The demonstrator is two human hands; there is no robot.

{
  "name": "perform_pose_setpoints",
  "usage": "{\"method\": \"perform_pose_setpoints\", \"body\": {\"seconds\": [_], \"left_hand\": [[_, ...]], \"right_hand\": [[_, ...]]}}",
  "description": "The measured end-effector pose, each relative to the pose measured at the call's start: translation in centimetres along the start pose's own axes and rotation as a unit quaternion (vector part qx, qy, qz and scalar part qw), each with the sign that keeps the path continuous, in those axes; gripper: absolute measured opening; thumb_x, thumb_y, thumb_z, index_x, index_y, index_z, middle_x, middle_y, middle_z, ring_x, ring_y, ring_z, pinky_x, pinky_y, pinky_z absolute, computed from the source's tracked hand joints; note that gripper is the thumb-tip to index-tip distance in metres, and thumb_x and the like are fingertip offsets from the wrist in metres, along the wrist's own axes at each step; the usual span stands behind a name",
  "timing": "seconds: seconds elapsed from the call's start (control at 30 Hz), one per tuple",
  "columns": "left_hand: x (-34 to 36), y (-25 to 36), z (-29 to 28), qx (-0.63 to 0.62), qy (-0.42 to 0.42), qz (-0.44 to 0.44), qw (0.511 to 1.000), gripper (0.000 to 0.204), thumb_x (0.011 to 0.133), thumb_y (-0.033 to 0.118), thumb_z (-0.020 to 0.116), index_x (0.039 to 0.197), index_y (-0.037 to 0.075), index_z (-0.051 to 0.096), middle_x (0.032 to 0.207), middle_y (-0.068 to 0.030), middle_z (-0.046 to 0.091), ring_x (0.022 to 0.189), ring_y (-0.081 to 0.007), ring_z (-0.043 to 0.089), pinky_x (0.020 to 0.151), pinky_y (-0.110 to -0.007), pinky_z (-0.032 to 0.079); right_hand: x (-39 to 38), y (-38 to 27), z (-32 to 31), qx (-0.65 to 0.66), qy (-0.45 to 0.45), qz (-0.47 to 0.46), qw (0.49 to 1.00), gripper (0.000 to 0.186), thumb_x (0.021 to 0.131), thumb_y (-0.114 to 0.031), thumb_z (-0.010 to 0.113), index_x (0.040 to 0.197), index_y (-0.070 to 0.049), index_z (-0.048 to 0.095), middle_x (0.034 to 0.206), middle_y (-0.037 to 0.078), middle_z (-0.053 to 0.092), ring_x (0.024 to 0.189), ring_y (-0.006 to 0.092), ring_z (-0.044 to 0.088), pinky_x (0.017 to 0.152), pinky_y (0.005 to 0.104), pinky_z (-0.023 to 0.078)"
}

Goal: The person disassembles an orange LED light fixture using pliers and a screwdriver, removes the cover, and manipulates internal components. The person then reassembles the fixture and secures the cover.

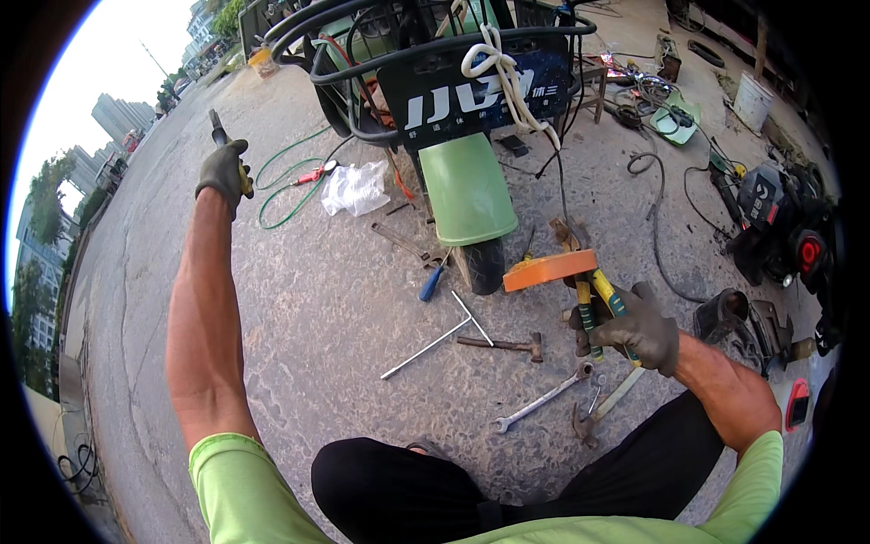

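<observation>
My left hand (220, 170), in a dark glove, is raised at the left, closed round a dark tool (217, 127) with some yellow on it. My right hand (643, 331), also gloved, grips pliers (589, 322) with yellow and green handles at the right. An orange piece (548, 272) lies across the upper part of the pliers; whether they clamp it is unclear. Just beyond stands a green fender (467, 190) over a black tyre (485, 267). On the ground below are a T-handle wrench (426, 349), a hammer (503, 344), a spanner (544, 399) and a blue screwdriver (433, 283).
A scooter's front rack (344, 63) with rope and cables rises ahead. A green hose (272, 204) and plastic bag (353, 189) lie left of it. Dark scooter parts (775, 218), a white bucket (752, 100) and cables (657, 218) are at the right. A road (154, 208) runs along the left.
</observation>
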State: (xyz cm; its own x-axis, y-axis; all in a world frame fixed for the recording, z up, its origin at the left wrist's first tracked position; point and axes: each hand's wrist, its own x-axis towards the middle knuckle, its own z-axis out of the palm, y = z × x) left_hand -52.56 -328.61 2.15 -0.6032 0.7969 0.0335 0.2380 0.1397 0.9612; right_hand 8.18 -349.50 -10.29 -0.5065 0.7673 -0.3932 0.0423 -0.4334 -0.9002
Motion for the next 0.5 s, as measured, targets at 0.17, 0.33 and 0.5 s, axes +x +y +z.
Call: {"method": "perform_pose_setpoints", "body": {"seconds": [0.17, 0.33, 0.5], "left_hand": [[-0.9, 2.0, 0.4, 0.055, 0.014, 0.013, 0.998, 0.03, 0.091, 0.03, 0.07, 0.101, 0.005, 0.056, 0.079, -0.0072, 0.056, 0.063, -0.0201, 0.056, 0.053, -0.038, 0.048], [-0.4, 4.1, -0.8, 0.089, 0.017, 0.021, 0.996, 0.031, 0.092, 0.031, 0.069, 0.103, 0.006, 0.056, 0.079, -0.0063, 0.055, 0.063, -0.019, 0.055, 0.052, -0.037, 0.046], [-0.7, 7.6, 0.6, 0.112, -0.03, 0.059, 0.991, 0.036, 0.092, 0.03, 0.07, 0.109, 0.001, 0.059, 0.084, -0.0072, 0.055, 0.07, -0.0194, 0.056, 0.057, -0.037, 0.047]], "right_hand": [[-0.3, -0.6, 0.2, -0.003, 0.012, 0.005, 1.0, 0.072, 0.084, -0.005, 0.071, 0.147, -0.001, 0.039, 0.116, 0.011, 0.062, 0.098, 0.0226, 0.068, 0.092, 0.0391, 0.057], [0.3, 0.3, -0.1, -0.018, -0.011, -0.011, 1.0, 0.071, 0.083, -0.007, 0.072, 0.146, -0.001, 0.04, 0.115, 0.01, 0.063, 0.097, 0.0214, 0.068, 0.09, 0.038, 0.057], [-0.2, -0.3, 0.7, -0.034, 0.006, -0.003, 0.999, 0.067, 0.084, -0.01, 0.072, 0.143, -0.001, 0.044, 0.115, 0.01, 0.064, 0.097, 0.0223, 0.069, 0.09, 0.0377, 0.057]]}}
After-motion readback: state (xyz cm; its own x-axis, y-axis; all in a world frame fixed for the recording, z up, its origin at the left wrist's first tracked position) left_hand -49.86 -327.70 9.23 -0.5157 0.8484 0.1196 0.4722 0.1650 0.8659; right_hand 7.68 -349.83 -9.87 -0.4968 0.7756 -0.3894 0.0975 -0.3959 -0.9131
